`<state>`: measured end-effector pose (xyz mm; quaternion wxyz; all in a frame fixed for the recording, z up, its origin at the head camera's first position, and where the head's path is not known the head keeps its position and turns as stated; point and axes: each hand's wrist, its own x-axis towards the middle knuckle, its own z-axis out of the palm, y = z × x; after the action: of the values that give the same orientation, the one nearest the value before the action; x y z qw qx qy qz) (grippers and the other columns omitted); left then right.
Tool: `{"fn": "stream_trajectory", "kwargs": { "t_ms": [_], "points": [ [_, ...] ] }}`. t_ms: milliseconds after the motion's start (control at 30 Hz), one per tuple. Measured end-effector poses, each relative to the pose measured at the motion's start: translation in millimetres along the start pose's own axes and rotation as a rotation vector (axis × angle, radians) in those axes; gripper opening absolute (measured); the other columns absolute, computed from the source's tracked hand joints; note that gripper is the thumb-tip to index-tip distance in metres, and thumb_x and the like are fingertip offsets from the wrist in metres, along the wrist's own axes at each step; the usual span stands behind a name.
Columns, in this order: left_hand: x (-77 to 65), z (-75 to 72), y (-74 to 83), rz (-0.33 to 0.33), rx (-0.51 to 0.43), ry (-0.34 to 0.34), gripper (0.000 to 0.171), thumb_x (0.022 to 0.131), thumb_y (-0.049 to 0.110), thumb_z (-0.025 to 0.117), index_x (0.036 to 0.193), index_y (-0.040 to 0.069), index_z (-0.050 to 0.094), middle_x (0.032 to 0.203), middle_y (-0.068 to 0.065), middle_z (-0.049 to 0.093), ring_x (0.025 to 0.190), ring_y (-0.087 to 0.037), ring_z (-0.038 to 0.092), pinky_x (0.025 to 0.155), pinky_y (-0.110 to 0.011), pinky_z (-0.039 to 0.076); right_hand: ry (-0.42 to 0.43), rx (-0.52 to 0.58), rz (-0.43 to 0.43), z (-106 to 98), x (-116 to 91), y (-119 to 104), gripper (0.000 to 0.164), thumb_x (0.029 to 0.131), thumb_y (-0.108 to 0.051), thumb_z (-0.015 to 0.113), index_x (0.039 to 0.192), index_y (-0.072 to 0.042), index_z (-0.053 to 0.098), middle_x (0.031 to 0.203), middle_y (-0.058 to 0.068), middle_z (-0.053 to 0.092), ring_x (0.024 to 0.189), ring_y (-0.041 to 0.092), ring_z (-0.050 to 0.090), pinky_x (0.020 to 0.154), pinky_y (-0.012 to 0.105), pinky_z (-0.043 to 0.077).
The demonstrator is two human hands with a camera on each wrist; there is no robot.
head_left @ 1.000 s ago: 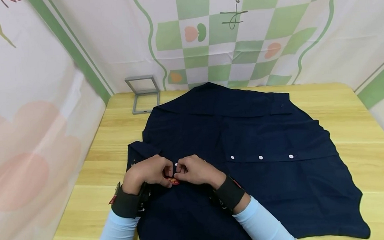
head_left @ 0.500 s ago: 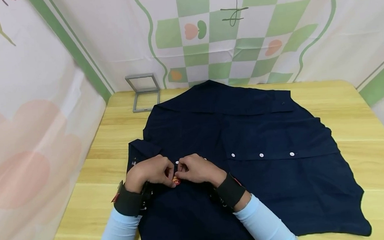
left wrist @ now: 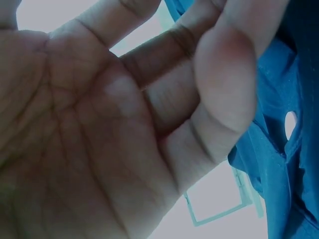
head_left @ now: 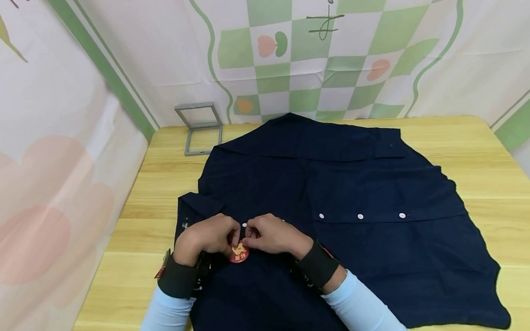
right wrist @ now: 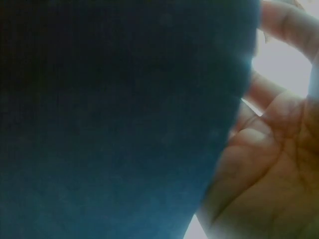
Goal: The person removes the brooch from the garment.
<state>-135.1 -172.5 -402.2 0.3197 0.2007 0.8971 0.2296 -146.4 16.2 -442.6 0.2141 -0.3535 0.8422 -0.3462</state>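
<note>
Room over wooden tabletop point(head_left: 488, 172) right of navy shirt point(head_left: 389, 264), grey frame point(head_left: 204, 126) obstructing back left

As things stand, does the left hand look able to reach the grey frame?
Probably yes: only the shirt and table lie between the left hand and the grey frame, though it should leave the badge first.

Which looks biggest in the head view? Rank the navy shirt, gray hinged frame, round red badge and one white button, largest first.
1. Navy shirt
2. Gray hinged frame
3. Round red badge, partly covered
4. White button
</note>
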Motion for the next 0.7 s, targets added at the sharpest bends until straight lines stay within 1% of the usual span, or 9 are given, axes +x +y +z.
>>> {"fn": "stream_trajectory", "kwargs": {
  "t_ms": [133, 267, 467, 567, 700],
  "points": [
    [-0.4, 1.2, -2.7, -0.003, -0.008, 0.000, 0.023, 0.073, -0.004, 0.079, 0.072, 0.011, 0.062, 0.068, 0.004, 0.053, 0.059, -0.010, 0.047, 0.055, -0.022, 0.037, -0.009, -0.011, -0.004, 2, 2, -1, 0.012, 0.094, -0.022, 0.065, 0.086, -0.014, 0.066, 0.080, -0.003, 0.064, 0.064, 0.003, 0.055, 0.059, 0.020, 0.046],
    [-0.5, 2.4, -4.6, -0.008, -0.020, 0.005, 0.023, 0.072, -0.006, 0.078, 0.071, 0.010, 0.061, 0.068, 0.004, 0.052, 0.059, -0.011, 0.046, 0.054, -0.022, 0.037, -0.016, -0.016, -0.001, 2, 3, -1, 0.012, 0.095, -0.022, 0.065, 0.086, -0.014, 0.067, 0.081, -0.002, 0.065, 0.065, 0.003, 0.056, 0.061, 0.020, 0.047],
    [-0.5, 2.0, -6.0, 0.014, 0.004, 0.006, 0.024, 0.075, -0.007, 0.076, 0.070, 0.010, 0.060, 0.066, 0.004, 0.051, 0.060, -0.011, 0.047, 0.055, -0.022, 0.037, -0.024, 0.026, 0.006, 0, 0, -3, 0.011, 0.095, -0.020, 0.065, 0.089, -0.012, 0.068, 0.081, -0.002, 0.066, 0.065, 0.003, 0.055, 0.061, 0.019, 0.047],
    [0.2, -0.2, -5.6, 0.031, 0.023, -0.003, 0.026, 0.078, -0.008, 0.073, 0.068, 0.011, 0.057, 0.065, 0.004, 0.049, 0.060, -0.011, 0.046, 0.055, -0.022, 0.036, -0.020, 0.057, 0.049, -2, -3, -7, 0.013, 0.096, -0.020, 0.064, 0.087, -0.012, 0.069, 0.075, -0.003, 0.063, 0.059, 0.005, 0.053, 0.056, 0.020, 0.044],
    [-0.3, -3.9, -5.5, 0.036, 0.037, -0.004, 0.028, 0.079, -0.008, 0.072, 0.067, 0.011, 0.056, 0.064, 0.005, 0.047, 0.059, -0.010, 0.045, 0.055, -0.021, 0.035, -0.025, 0.093, 0.157, -4, -4, -15, 0.016, 0.096, -0.019, 0.063, 0.083, -0.011, 0.070, 0.066, -0.003, 0.062, 0.054, 0.008, 0.054, 0.050, 0.022, 0.044]
  ]
}}
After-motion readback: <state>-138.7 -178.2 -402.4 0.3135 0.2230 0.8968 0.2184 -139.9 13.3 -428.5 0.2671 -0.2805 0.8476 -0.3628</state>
